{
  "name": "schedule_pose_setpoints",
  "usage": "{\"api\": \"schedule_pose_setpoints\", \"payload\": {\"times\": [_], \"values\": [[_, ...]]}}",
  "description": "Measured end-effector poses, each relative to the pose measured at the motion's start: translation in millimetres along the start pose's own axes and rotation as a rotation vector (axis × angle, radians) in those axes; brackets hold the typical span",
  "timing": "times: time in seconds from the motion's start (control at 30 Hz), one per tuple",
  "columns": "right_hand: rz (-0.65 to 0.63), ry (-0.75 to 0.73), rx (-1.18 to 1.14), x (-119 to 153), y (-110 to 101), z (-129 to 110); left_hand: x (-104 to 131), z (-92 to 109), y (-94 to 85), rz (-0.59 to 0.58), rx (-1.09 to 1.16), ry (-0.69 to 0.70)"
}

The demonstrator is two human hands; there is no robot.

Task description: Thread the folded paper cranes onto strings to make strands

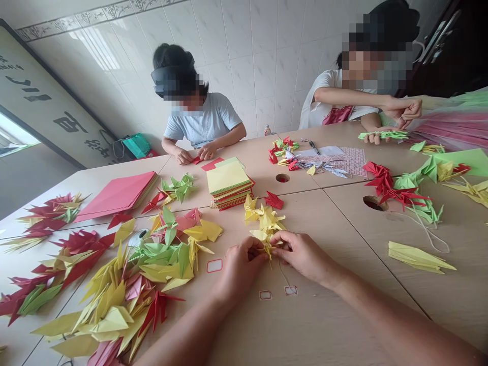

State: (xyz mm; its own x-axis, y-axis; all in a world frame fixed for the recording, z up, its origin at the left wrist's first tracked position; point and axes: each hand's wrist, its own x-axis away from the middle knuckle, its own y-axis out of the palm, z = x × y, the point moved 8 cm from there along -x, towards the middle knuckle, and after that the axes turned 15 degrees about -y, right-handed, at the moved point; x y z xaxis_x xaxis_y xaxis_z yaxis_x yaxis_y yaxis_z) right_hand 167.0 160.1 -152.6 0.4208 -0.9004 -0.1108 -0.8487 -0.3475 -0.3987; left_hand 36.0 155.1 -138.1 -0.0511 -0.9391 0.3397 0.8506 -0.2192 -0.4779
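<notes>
Low in the middle of the head view, my left hand (244, 264) and my right hand (299, 254) meet over a yellow folded paper crane (269, 248). Fingers of both hands pinch it from either side, partly hiding it. Beyond my fingertips a row of yellow paper cranes (266, 218) stretches away, with one red crane (274, 200) beside its far end. A thin pale string (282, 274) trails from under my right hand toward a small red-edged white label (291, 290). Another such label (266, 295) lies close by, and a larger one (214, 266) is left of my left hand.
Heaps of yellow, green and red cranes (110, 305) cover the table's left side. A stack of square paper (229, 183) and red sheets (116, 193) stand behind. Across the table, one person (204, 122) folds red paper; another (343, 101) handles green cranes. Flat yellow pieces (419, 257) lie right.
</notes>
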Motion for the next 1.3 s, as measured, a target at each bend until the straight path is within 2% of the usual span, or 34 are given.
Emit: {"api": "schedule_pose_setpoints", "payload": {"times": [0.2,0.43,0.83,1.07,1.17,1.3], "values": [[-0.041,-0.073,0.04,-1.5,-0.7,-11.4,0.8,1.2,-0.4,-0.002,-0.011,-0.019],[-0.015,-0.133,0.104,-2.7,-3.7,-14.7,0.7,-1.4,-4.0,0.021,-0.054,-0.036],[-0.047,-0.149,0.101,-1.9,-1.4,-18.7,0.6,0.8,-3.4,0.023,-0.074,-0.058],[-0.078,-0.097,0.004,-1.0,-0.8,-12.3,1.0,4.0,-6.3,0.001,-0.042,0.055],[-0.103,-0.087,-0.032,-1.3,1.2,-11.3,-0.5,6.1,-17.0,0.068,0.109,0.133],[-0.05,-0.123,-0.025,-3.1,1.0,-14.8,-5.0,5.3,-29.9,0.186,0.232,0.181]]}}
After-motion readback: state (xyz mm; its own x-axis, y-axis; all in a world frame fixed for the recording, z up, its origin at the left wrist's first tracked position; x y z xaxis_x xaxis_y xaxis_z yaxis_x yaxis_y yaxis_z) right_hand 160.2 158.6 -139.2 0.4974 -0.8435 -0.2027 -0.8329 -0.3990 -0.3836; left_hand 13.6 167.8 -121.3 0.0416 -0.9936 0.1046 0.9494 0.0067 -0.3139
